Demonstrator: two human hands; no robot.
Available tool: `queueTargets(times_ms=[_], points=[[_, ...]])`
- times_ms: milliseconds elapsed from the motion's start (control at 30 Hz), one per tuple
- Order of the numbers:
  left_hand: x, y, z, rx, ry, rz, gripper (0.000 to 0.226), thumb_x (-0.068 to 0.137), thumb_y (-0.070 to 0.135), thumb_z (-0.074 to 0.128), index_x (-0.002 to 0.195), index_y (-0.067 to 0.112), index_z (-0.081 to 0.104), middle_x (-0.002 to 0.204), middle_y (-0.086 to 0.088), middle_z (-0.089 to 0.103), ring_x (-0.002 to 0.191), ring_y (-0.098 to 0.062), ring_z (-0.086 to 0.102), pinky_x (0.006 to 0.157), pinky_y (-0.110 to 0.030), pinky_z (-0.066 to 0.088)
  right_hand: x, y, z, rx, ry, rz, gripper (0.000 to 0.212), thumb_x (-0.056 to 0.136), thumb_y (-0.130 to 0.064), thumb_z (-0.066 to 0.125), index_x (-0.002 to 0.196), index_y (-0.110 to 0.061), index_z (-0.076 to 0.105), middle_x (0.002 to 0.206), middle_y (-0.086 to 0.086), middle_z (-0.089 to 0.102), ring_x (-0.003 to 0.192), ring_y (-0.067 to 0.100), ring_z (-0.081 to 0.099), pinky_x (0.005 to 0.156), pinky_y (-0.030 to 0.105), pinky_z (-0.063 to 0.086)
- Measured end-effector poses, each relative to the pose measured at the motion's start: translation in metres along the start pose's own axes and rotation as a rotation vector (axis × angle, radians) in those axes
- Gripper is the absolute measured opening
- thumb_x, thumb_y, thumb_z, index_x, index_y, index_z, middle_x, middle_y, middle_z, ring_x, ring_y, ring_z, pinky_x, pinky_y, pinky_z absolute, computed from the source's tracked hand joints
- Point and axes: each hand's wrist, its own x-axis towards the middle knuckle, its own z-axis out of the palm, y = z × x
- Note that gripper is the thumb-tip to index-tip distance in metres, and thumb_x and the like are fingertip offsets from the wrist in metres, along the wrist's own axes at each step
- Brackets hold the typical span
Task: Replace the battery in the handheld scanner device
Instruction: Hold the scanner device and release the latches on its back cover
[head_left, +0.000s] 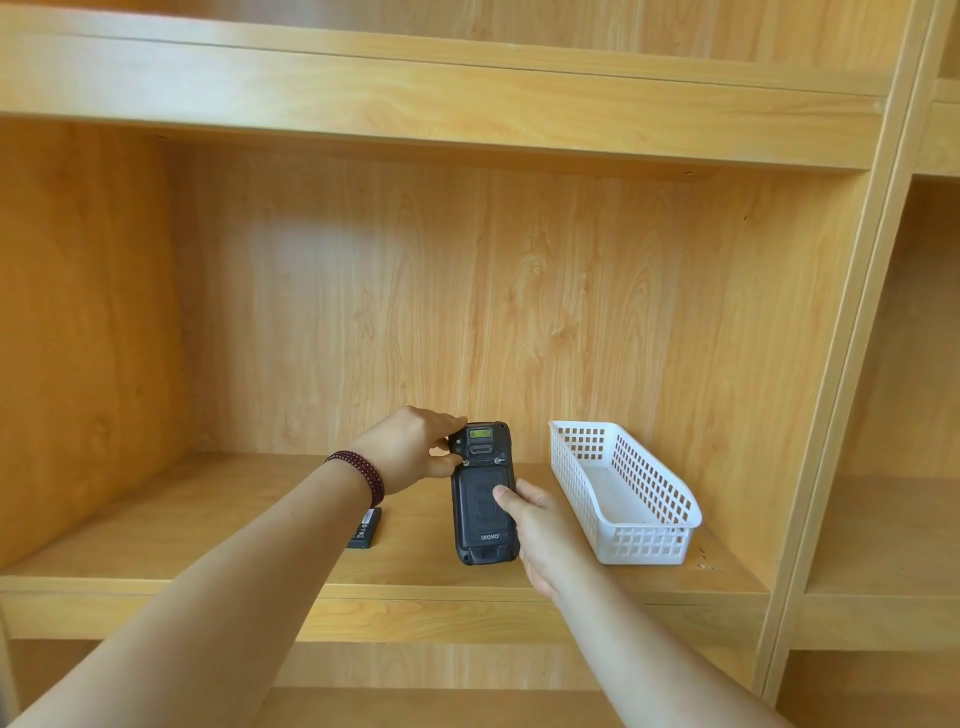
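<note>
The black handheld scanner (484, 506) is held above the wooden shelf (218, 525) with its back facing me and the back cover on. My right hand (540, 530) grips its lower right side, thumb pressed on the cover. My left hand (415, 449), with a dark bead bracelet at the wrist, holds the scanner's top left corner, thumb on a small round latch there. A flat black battery (366, 530) lies on the shelf to the left, partly hidden behind my left forearm.
A white perforated plastic basket (623, 491) stands on the shelf just right of the scanner, with nothing visible inside. The shelf bay has a wooden back panel, a left side wall and an upright on the right. Another shelf runs overhead.
</note>
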Motion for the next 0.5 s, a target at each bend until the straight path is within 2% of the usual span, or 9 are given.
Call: queueTargets(times_ms=[67,200,433,500], points=[[-0.0003,0.0000,0.0006,0.039,-0.004,0.024,0.053,0.088,0.022,0.067,0.136,0.007,0.053,0.119,-0.006,0.069,0.100,-0.014,0.067,0.091,-0.024,0.051,-0.0013,-0.0004,-0.0003,-0.001,-0.003,0.005,0.016,0.099,-0.017,0.054,0.105,-0.020,0.068,0.107,0.001,0.075,0.107,0.019,0.067,0.105,0.047,0.046],[-0.0012,0.0003,0.0020,0.103,-0.017,0.031,0.053,0.091,0.025,0.063,0.138,0.007,0.050,0.118,-0.006,0.069,0.101,-0.017,0.066,0.091,-0.028,0.052,-0.0011,0.0002,-0.0001,-0.001,0.004,0.005,0.024,0.098,-0.020,0.055,0.119,-0.015,0.065,0.114,0.004,0.073,0.112,0.023,0.065,0.107,0.052,0.043],[-0.0027,0.0017,0.0077,0.139,-0.004,0.012,0.053,0.093,0.027,0.059,0.141,0.007,0.046,0.128,-0.008,0.063,0.108,-0.021,0.064,0.093,-0.031,0.052,0.0013,0.0016,-0.0012,-0.004,0.011,-0.012,0.019,0.099,-0.017,0.053,0.109,-0.017,0.069,0.109,0.005,0.075,0.108,0.024,0.067,0.104,0.052,0.046],[-0.0030,0.0009,0.0099,0.150,0.037,0.033,0.048,0.093,0.022,0.060,0.137,0.004,0.052,0.125,-0.010,0.066,0.105,-0.025,0.067,0.089,-0.033,0.054,0.0002,0.0008,-0.0008,0.002,0.008,-0.015,0.017,0.100,-0.016,0.053,0.106,-0.017,0.069,0.107,0.005,0.075,0.106,0.023,0.068,0.103,0.049,0.048]])
